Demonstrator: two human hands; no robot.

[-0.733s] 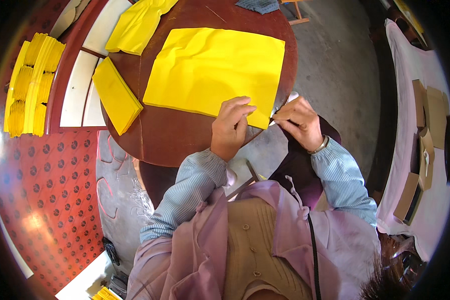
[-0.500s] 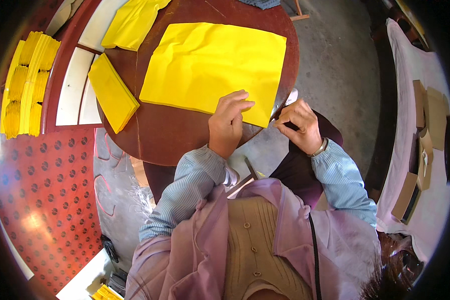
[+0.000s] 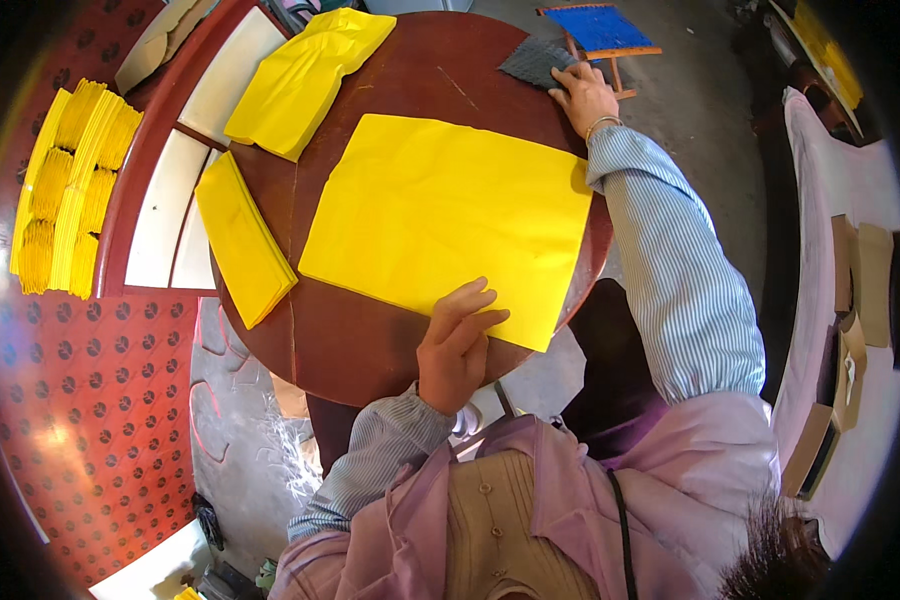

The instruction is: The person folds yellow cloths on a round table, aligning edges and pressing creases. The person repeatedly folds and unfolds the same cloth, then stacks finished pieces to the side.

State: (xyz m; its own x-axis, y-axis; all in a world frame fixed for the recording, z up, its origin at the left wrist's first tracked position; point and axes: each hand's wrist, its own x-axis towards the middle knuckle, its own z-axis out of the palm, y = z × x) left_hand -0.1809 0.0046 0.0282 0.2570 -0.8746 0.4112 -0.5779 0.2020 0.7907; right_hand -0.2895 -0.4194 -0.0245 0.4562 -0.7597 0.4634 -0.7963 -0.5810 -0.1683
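Note:
A large yellow paper sheet point(image 3: 450, 220) lies flat on a round dark wooden table point(image 3: 370, 350). My left hand point(image 3: 457, 345) rests on the near edge of the sheet, fingers spread and pressing down on it. My right hand point(image 3: 583, 95) is stretched to the far edge of the table, its fingers on a dark grey textured piece point(image 3: 535, 62). Whether the right hand grips that piece I cannot tell.
A folded yellow stack point(image 3: 242, 240) lies at the table's left edge and a crumpled yellow sheet point(image 3: 305, 75) at the far left. Bundles of yellow paper point(image 3: 65, 185) sit on the red floor at left. A small blue-topped stool point(image 3: 600, 30) stands beyond the table.
My right hand has left the near corner of the sheet and reached across to the far table edge onto the grey piece. The left hand stays on the sheet's near edge.

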